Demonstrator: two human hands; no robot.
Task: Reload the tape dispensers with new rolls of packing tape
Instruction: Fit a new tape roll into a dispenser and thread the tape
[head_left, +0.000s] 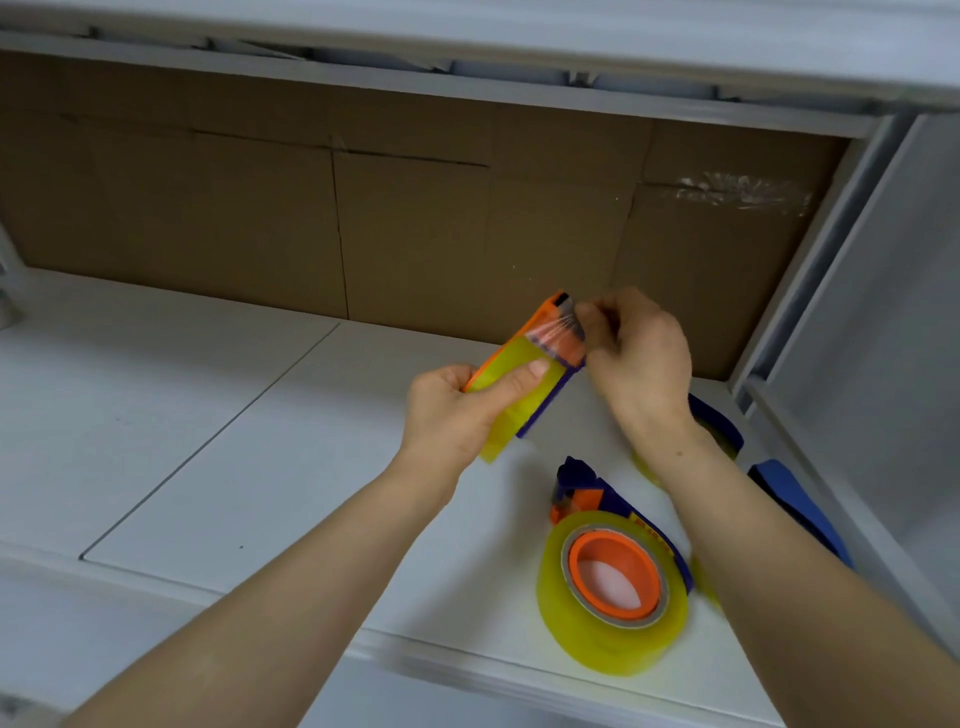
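I see my left grip (452, 410) wrapped round a loaded tape dispenser (511, 358) held above the white surface (260, 441), right grip (639, 358) pinching its tape end (558, 332), second dispenser (608, 571) lying on it

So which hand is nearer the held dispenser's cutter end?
Right. The right hand pinches tape at the cutter end; left hand grips the roll below it.

White shelf (208, 415) carries a loaded tape dispenser (571, 561) and blue dispenser (800, 509).
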